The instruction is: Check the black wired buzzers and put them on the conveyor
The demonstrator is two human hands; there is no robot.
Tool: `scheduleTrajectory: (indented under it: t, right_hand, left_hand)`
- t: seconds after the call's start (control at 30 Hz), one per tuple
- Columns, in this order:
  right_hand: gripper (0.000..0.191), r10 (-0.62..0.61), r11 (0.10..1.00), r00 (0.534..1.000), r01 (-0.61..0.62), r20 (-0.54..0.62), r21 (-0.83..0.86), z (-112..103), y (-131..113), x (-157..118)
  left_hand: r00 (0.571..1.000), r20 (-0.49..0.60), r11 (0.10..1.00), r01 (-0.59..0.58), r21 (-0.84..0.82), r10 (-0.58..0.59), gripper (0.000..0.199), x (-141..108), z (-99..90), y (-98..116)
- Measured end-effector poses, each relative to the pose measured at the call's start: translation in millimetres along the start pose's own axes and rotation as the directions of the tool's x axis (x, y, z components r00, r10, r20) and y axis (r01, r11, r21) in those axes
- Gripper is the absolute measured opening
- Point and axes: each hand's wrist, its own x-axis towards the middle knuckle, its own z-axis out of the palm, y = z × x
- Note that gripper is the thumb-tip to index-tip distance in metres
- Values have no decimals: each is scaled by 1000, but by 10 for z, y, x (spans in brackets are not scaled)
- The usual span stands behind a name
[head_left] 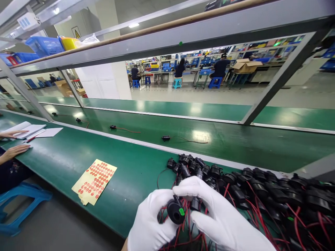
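Note:
A small black pump (176,211) with a round end, a short nozzle and a green mark sits in my gloved left hand (154,220), held between the thumb and fingers. My gloved right hand (213,212) is curved beside it. Its index fingertip is at the top of the pump, and its thumb stands apart with a gap between. Behind and right of my hands lies a heap of similar black pumps (258,188) with red and black wires. Left of my hands, a yellowish sheet (91,174) of red oval stickers lies on the green bench (128,174).
Single wired pumps, one of them a black pump (165,138), lie spaced along the green strip beyond the white ledge. At far left, another person's hands (15,151) rest near an open notebook (28,129). A blue stool (23,202) stands below. A metal shelf frame (282,78) rises ahead.

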Motion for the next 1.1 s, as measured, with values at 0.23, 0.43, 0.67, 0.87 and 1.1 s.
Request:
scheduleTrajectory:
  t: [0.23, 0.43, 0.67, 0.87, 1.1]
  right_hand:
    - [21, 205, 979, 972, -206, 115, -6, 13, -330, 62]
    - [33, 208, 976, 974, -200, 89, -91, 114, -294, 39]
    - [28, 341, 934, 937, -328, 77, -141, 166, -329, 8]
    - [12, 370, 919, 920, -383, 131, 96, 229, -314, 8]
    - [8, 369, 888, 908, -407, 197, 213, 152, -185, -6]
  left_hand:
    - [988, -11, 987, -155, -38, 154, 43, -15, 25, -96]
    - [993, 34, 989, -112, -97, 116, 18, -27, 37, -77]
    - [998, 11, 991, -65, -118, 67, 28, -75, 91, -55]
    - [995, 33, 995, -89, -47, 90, 8, -129, 114, -57]
    - [953, 216, 916, 272, -294, -214, 47, -145, 88, -105]
